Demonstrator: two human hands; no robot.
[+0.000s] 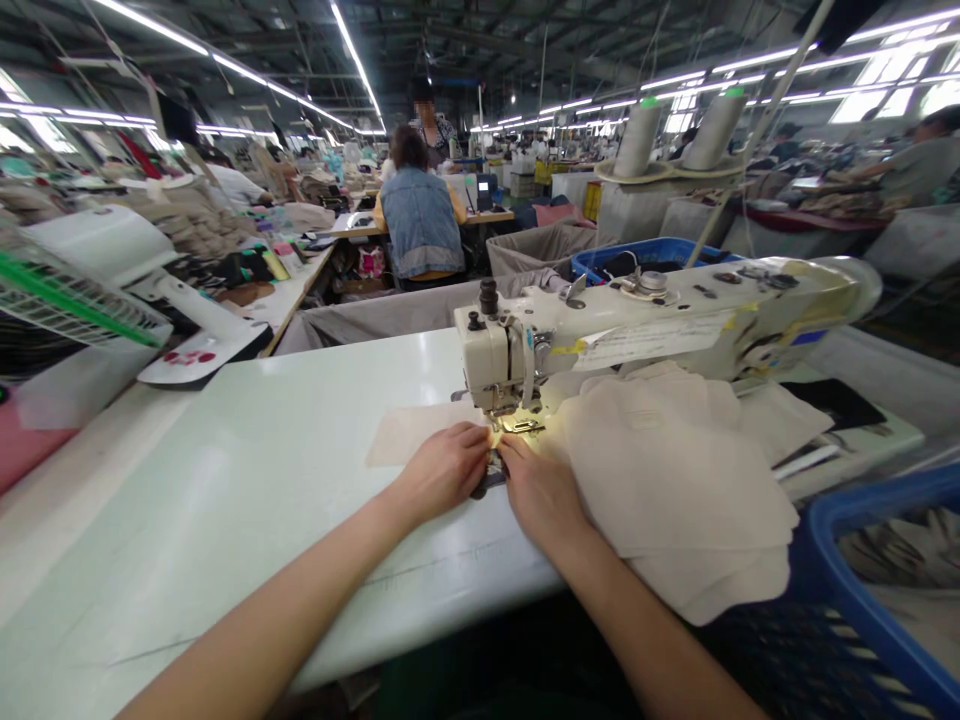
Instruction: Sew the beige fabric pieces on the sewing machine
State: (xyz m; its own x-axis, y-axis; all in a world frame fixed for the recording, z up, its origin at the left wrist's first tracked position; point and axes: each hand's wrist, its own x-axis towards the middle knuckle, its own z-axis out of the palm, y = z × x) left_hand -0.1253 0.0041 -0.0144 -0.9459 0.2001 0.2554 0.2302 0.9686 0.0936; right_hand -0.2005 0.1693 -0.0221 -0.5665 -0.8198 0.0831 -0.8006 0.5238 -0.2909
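Observation:
A cream industrial sewing machine stands on the pale green table. My left hand is left of its needle, fingers curled together at the edge of a flat beige fabric piece that reaches out behind the hand. My right hand is just right of the needle, thumb and fingers pinched together close to the lit needle plate. Whatever lies between the right fingertips is hidden. The fingertips of both hands nearly meet in front of the presser foot. To the right, a stack of beige fabric panels overhangs the table's front edge.
A blue basket with fabric stands at the lower right, and another blue basket behind the machine. A white fan is at the left. Thread cones rise at the back right. A person in a denim vest sits ahead.

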